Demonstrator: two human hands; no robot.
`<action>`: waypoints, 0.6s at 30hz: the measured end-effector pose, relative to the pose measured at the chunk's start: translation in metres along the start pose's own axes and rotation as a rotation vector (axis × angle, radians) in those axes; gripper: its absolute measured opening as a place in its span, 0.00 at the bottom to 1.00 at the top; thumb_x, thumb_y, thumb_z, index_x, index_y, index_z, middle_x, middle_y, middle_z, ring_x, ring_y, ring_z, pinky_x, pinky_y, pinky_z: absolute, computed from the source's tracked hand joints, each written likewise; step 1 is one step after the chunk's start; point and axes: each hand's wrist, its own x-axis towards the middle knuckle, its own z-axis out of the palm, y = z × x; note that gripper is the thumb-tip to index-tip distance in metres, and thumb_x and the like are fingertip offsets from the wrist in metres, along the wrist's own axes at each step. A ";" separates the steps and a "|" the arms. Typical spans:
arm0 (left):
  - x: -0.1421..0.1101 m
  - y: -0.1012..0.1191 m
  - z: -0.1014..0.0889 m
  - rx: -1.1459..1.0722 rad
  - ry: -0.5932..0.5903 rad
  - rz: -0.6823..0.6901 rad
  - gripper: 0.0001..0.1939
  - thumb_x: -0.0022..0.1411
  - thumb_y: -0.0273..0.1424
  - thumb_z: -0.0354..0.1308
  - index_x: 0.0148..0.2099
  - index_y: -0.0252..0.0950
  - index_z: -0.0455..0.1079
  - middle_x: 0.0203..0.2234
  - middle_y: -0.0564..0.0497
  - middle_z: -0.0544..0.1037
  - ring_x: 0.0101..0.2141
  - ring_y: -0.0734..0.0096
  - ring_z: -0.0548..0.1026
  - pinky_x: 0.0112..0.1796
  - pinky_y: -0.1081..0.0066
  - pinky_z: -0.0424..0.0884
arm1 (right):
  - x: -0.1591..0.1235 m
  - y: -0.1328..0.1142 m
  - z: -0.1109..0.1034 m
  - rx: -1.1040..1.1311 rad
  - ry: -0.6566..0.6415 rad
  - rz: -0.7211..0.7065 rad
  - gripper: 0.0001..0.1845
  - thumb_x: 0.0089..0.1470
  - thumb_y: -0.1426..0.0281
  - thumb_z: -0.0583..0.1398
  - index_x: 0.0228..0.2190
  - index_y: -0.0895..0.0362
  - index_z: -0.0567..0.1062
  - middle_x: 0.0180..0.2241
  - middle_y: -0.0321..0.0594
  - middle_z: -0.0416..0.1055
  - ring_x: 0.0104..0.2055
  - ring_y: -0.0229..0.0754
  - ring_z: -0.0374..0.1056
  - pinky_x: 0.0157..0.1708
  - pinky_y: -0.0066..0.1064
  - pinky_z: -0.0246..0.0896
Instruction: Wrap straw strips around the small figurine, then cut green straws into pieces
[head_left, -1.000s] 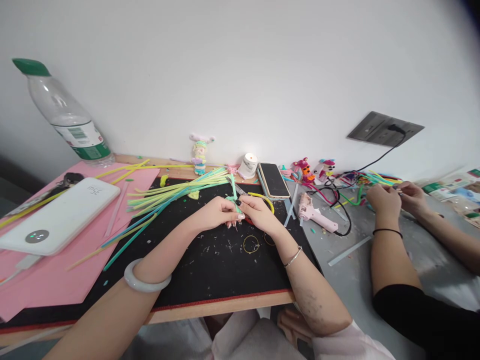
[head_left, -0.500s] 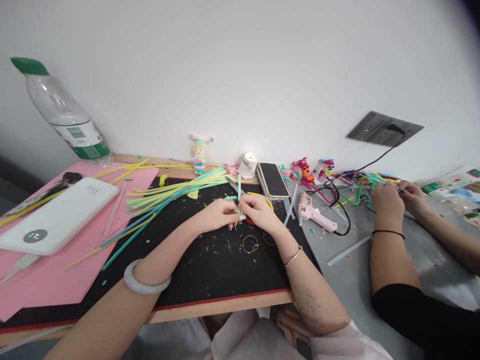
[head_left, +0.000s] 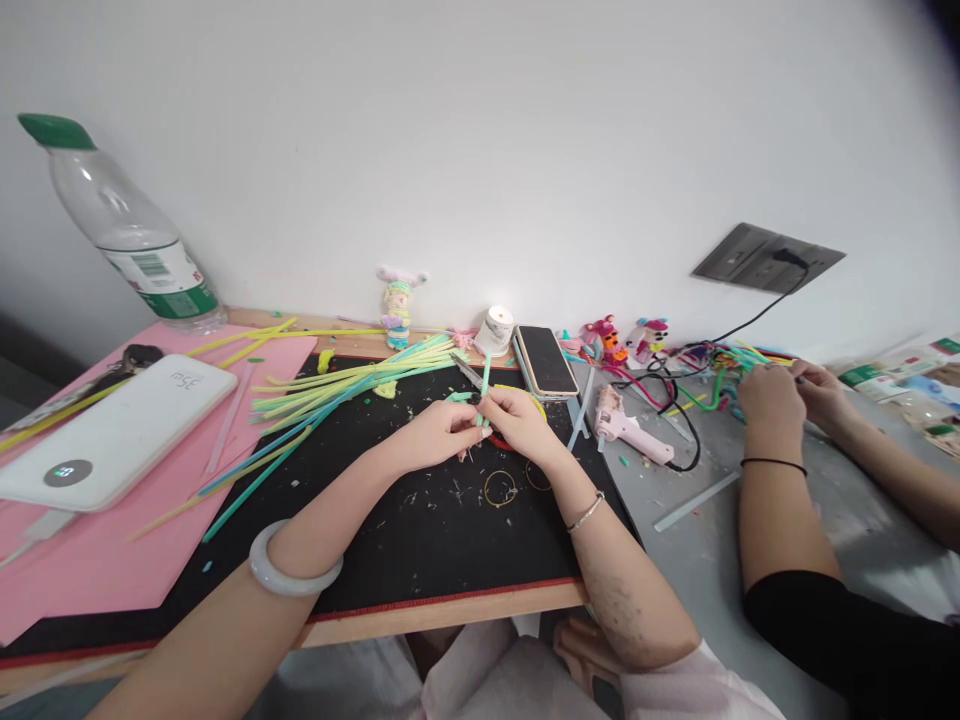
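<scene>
My left hand [head_left: 439,437] and my right hand [head_left: 519,420] meet above the black mat [head_left: 420,540], fingers pinched together. Between them is a mint-green pipe cleaner [head_left: 487,371], one end standing up above the fingertips. Its lower part is mostly hidden by the fingers. Just behind the hands lie scissors [head_left: 466,370], partly covered. A bundle of yellow-green and blue pipe cleaners [head_left: 337,385] spreads to the left of them. Two thin wire rings [head_left: 500,489] rest on the mat below my right hand.
A power bank [head_left: 120,430] lies on pink sheets [head_left: 150,560] at left, near a leaning bottle [head_left: 142,230]. Behind are a small doll [head_left: 397,310], a paper cup [head_left: 496,331] and a phone [head_left: 547,360]. A glue gun [head_left: 634,428] and a co-worker's hands [head_left: 776,395] are at right.
The upright end of the green pipe cleaner has shifted slightly right and now tilts. My hands stay together in nearly the same place. The co-worker's hands moved slightly.
</scene>
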 end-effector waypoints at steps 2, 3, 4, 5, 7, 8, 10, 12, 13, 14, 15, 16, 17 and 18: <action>0.000 0.002 0.001 0.061 0.088 0.039 0.15 0.60 0.39 0.51 0.25 0.36 0.59 0.17 0.56 0.67 0.20 0.75 0.66 0.23 0.74 0.60 | 0.000 -0.001 0.003 0.033 0.125 0.010 0.19 0.55 0.64 0.53 0.16 0.57 0.57 0.17 0.29 0.50 0.21 0.32 0.47 0.22 0.26 0.43; 0.000 0.003 0.001 0.110 0.137 0.060 0.14 0.60 0.38 0.51 0.25 0.37 0.59 0.17 0.57 0.66 0.20 0.75 0.65 0.23 0.74 0.59 | 0.000 -0.001 0.006 0.057 0.183 0.010 0.19 0.55 0.64 0.53 0.16 0.56 0.57 0.17 0.29 0.50 0.21 0.32 0.46 0.21 0.26 0.43; 0.000 0.004 0.001 0.165 0.183 0.083 0.13 0.60 0.37 0.51 0.26 0.37 0.59 0.19 0.57 0.66 0.20 0.76 0.65 0.23 0.74 0.58 | 0.000 -0.001 0.008 0.079 0.232 0.004 0.18 0.55 0.64 0.53 0.16 0.56 0.57 0.17 0.29 0.50 0.20 0.32 0.45 0.21 0.26 0.43; -0.001 0.005 0.001 0.226 0.220 0.111 0.12 0.60 0.37 0.51 0.27 0.37 0.59 0.20 0.56 0.66 0.21 0.75 0.64 0.24 0.74 0.58 | 0.000 -0.001 0.010 0.095 0.274 -0.003 0.18 0.54 0.65 0.53 0.17 0.56 0.57 0.17 0.29 0.50 0.20 0.32 0.46 0.21 0.26 0.43; -0.002 0.007 0.000 0.346 0.264 0.177 0.11 0.62 0.35 0.49 0.28 0.37 0.60 0.23 0.55 0.66 0.25 0.73 0.65 0.27 0.73 0.59 | -0.001 -0.001 0.014 0.117 0.345 -0.012 0.17 0.54 0.65 0.53 0.17 0.56 0.58 0.17 0.30 0.51 0.20 0.32 0.46 0.21 0.26 0.43; -0.002 0.007 0.000 0.400 0.275 0.207 0.11 0.63 0.35 0.48 0.29 0.37 0.60 0.25 0.54 0.66 0.27 0.72 0.65 0.29 0.73 0.60 | -0.002 0.000 0.016 0.129 0.370 -0.010 0.17 0.54 0.65 0.53 0.17 0.56 0.58 0.17 0.30 0.51 0.20 0.32 0.47 0.21 0.27 0.44; -0.004 0.008 -0.002 0.483 0.286 0.249 0.12 0.65 0.34 0.44 0.31 0.37 0.62 0.28 0.52 0.67 0.29 0.71 0.66 0.31 0.72 0.60 | -0.002 0.001 0.018 0.166 0.402 0.003 0.18 0.54 0.64 0.53 0.17 0.56 0.58 0.16 0.29 0.50 0.20 0.32 0.46 0.21 0.27 0.43; -0.005 0.007 -0.003 0.534 0.302 0.266 0.13 0.66 0.33 0.40 0.34 0.37 0.63 0.30 0.50 0.68 0.30 0.70 0.67 0.32 0.72 0.61 | -0.002 0.002 0.019 0.209 0.413 0.015 0.18 0.54 0.63 0.54 0.17 0.56 0.57 0.15 0.29 0.50 0.19 0.32 0.46 0.20 0.27 0.43; -0.005 0.007 -0.004 0.552 0.308 0.271 0.14 0.67 0.33 0.40 0.35 0.37 0.64 0.30 0.50 0.68 0.31 0.70 0.67 0.32 0.73 0.61 | -0.002 0.002 0.019 0.229 0.413 0.017 0.18 0.53 0.63 0.54 0.17 0.56 0.57 0.15 0.29 0.50 0.19 0.31 0.46 0.20 0.27 0.43; -0.006 0.007 -0.004 0.567 0.312 0.275 0.14 0.67 0.33 0.39 0.35 0.37 0.64 0.30 0.50 0.68 0.30 0.70 0.67 0.32 0.73 0.61 | -0.002 0.002 0.019 0.246 0.411 0.017 0.18 0.53 0.63 0.54 0.17 0.56 0.57 0.15 0.28 0.51 0.18 0.31 0.45 0.20 0.27 0.43; -0.006 0.007 -0.005 0.577 0.314 0.279 0.14 0.67 0.33 0.39 0.35 0.37 0.65 0.30 0.50 0.68 0.30 0.71 0.67 0.32 0.73 0.61 | -0.002 0.002 0.019 0.262 0.406 0.014 0.18 0.53 0.63 0.54 0.17 0.56 0.58 0.15 0.28 0.51 0.18 0.31 0.45 0.20 0.27 0.43; -0.006 0.007 -0.005 0.584 0.315 0.281 0.15 0.67 0.33 0.39 0.35 0.37 0.65 0.29 0.50 0.67 0.30 0.71 0.67 0.32 0.73 0.60 | -0.002 0.002 0.019 0.275 0.398 0.010 0.17 0.53 0.63 0.54 0.17 0.56 0.58 0.15 0.28 0.51 0.18 0.31 0.46 0.20 0.27 0.43; -0.006 0.007 -0.005 0.590 0.316 0.283 0.15 0.67 0.33 0.39 0.35 0.36 0.65 0.29 0.50 0.67 0.29 0.71 0.66 0.32 0.73 0.60 | -0.002 0.001 0.019 0.286 0.390 0.004 0.18 0.53 0.64 0.54 0.17 0.56 0.58 0.15 0.29 0.52 0.18 0.31 0.46 0.20 0.27 0.43; -0.006 0.007 -0.006 0.594 0.318 0.285 0.16 0.67 0.33 0.39 0.34 0.36 0.65 0.28 0.50 0.67 0.29 0.71 0.66 0.31 0.73 0.60 | -0.002 0.001 0.018 0.294 0.383 0.001 0.18 0.53 0.64 0.55 0.17 0.56 0.58 0.15 0.29 0.52 0.18 0.31 0.46 0.19 0.27 0.43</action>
